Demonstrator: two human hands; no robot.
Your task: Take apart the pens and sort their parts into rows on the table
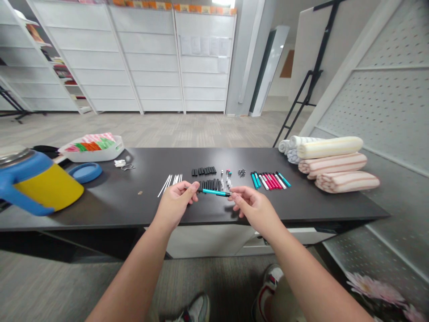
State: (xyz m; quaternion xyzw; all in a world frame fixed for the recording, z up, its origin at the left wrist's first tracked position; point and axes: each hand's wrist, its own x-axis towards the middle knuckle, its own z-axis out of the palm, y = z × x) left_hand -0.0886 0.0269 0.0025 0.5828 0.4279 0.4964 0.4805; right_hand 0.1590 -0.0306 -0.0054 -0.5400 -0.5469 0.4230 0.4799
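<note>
Far left of the frame, close to the lens, a blue-and-yellow insulated mug [43,185] with a steel rim lies tilted, its blue handle reaching low. Just right of it sits a round blue lid [85,172] on the black matte surface [100,214]. Behind them, at upper left of the surface, a white plastic tray [92,154] holds folded cloths in red, orange and green. Nearby are a crumpled white scrap [119,163] and a small metal ring [128,167].

Centre: thin white sticks [169,184] lie fanned out, with two rows of short black plastic barrels [204,171] to their right. Forearms come in from the bottom edge, bare, angled inward, elbows wide. The left hand [176,203] pinches the teal pen [214,192] at its near end between thumb and fingers. The pen lies level, just above the surface, between both hands. The right hand [254,208] curls at its black tip, fingers [234,193] meeting it or just beside it; which, I cannot tell.

Further right: small metal parts [241,172], then a neat row of pens [270,180] in teal, pink and white. Far right, rolled striped towels [331,163] are stacked, soft and ribbed.
</note>
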